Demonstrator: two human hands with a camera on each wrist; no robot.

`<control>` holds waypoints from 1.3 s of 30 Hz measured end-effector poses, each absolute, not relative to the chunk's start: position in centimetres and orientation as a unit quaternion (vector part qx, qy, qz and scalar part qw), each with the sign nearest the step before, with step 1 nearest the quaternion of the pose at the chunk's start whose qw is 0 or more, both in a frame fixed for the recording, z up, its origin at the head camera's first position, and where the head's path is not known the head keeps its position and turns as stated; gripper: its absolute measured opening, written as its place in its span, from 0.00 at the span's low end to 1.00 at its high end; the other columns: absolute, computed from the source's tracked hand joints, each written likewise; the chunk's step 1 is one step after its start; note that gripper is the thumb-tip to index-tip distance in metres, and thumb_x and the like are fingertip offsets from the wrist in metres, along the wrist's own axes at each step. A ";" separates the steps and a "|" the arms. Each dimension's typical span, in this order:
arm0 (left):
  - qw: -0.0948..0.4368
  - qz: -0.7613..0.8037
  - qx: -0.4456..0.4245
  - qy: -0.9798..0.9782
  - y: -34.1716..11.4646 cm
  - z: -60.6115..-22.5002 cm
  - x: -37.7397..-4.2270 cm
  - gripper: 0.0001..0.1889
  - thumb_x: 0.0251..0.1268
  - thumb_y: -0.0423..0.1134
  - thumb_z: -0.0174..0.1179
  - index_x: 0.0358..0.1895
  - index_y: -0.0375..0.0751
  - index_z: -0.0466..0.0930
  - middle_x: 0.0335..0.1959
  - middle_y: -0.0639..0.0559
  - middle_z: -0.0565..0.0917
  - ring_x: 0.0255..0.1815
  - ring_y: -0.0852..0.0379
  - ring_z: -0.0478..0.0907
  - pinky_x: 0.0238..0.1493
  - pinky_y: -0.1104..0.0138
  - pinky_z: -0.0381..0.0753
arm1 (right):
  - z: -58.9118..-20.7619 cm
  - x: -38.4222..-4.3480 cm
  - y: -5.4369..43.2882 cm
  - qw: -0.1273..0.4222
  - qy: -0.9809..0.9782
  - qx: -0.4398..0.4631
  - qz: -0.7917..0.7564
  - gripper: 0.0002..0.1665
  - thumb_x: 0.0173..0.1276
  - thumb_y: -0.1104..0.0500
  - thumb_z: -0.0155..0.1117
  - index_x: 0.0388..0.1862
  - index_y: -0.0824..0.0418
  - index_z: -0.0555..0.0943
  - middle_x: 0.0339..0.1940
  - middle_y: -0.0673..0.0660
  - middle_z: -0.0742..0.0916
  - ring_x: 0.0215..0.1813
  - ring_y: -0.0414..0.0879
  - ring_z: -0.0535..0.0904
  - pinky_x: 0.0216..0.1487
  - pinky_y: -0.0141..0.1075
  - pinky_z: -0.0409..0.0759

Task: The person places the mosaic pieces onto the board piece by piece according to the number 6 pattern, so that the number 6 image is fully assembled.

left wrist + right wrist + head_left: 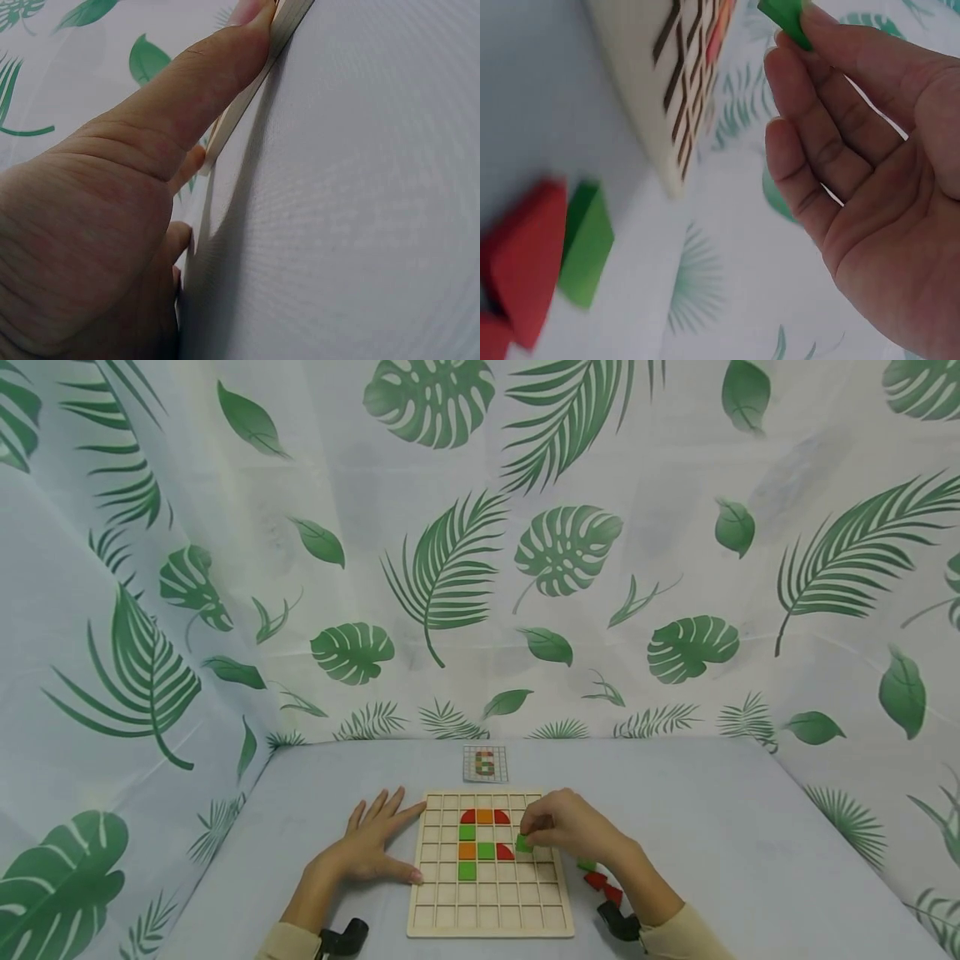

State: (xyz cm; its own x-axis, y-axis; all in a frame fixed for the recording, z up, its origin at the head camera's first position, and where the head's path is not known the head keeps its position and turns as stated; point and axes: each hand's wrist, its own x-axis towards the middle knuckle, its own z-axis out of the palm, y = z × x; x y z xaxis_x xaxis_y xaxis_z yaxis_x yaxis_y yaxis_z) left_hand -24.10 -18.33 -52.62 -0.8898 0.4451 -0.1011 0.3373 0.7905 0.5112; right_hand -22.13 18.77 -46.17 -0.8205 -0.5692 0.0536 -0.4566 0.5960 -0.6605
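Note:
A wooden grid board (442, 918) lies on the table with red, orange and green tiles in several of its cells. Between thumb and fingers my right hand (573, 827) pinches a green tile (523, 843), held over the right part of the board; the right wrist view shows the same green tile (787, 19) at the fingertips. My left hand (367, 847) rests on the table, fingers spread, its thumb and a fingertip touching the board's left edge. In the left wrist view the thumb (202, 82) presses the board's side (247, 105).
Right of the board lie a loose green tile (589, 244) and red tiles (529, 262), partly behind the right forearm in the head view. A small pattern card (485, 764) with a coloured figure lies beyond the board. A leaf-print cloth (480, 693) hangs behind the table.

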 end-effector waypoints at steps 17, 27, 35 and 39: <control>0.107 0.250 0.211 0.939 -18.4 -52.4 -24.1 0.61 0.40 0.74 0.76 0.82 0.64 0.60 0.88 0.41 0.44 0.87 0.34 0.33 0.80 0.32 0.25 | -47.8 -21.7 15.4 0.112 0.884 -0.316 -0.327 0.06 0.62 0.66 0.78 0.32 0.54 0.91 0.31 0.43 0.90 0.31 0.31 0.79 0.36 0.27 0.81; 0.105 0.254 0.213 0.938 -18.3 -52.3 -24.0 0.60 0.40 0.74 0.76 0.82 0.63 0.60 0.87 0.40 0.45 0.87 0.33 0.33 0.79 0.32 0.25 | -48.3 -21.6 15.5 0.108 0.888 -0.327 -0.304 0.07 0.60 0.65 0.79 0.31 0.52 0.90 0.27 0.36 0.86 0.30 0.30 0.77 0.34 0.27 0.80; 0.104 0.255 0.215 0.937 -18.3 -52.4 -23.9 0.61 0.40 0.73 0.76 0.82 0.62 0.60 0.87 0.40 0.45 0.87 0.33 0.33 0.79 0.32 0.24 | -48.5 -21.2 15.3 0.115 0.895 -0.312 -0.297 0.11 0.55 0.67 0.81 0.33 0.53 0.90 0.30 0.40 0.87 0.31 0.31 0.77 0.34 0.27 0.80; 0.105 0.255 0.214 0.937 -18.3 -52.6 -24.0 0.61 0.39 0.75 0.76 0.82 0.63 0.60 0.87 0.40 0.45 0.87 0.34 0.33 0.80 0.32 0.24 | -48.3 -20.9 15.2 0.116 0.898 -0.312 -0.288 0.11 0.55 0.66 0.83 0.33 0.53 0.89 0.29 0.41 0.87 0.30 0.31 0.76 0.34 0.26 0.80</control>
State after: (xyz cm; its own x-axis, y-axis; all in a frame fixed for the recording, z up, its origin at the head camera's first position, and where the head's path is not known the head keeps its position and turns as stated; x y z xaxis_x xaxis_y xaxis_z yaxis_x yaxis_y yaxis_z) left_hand -24.02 -18.32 -52.57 -0.8863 0.4549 -0.0874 0.3479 0.7783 0.5228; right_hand -20.93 15.15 -48.34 -0.7787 -0.6268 -0.0285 -0.4933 0.6397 -0.5894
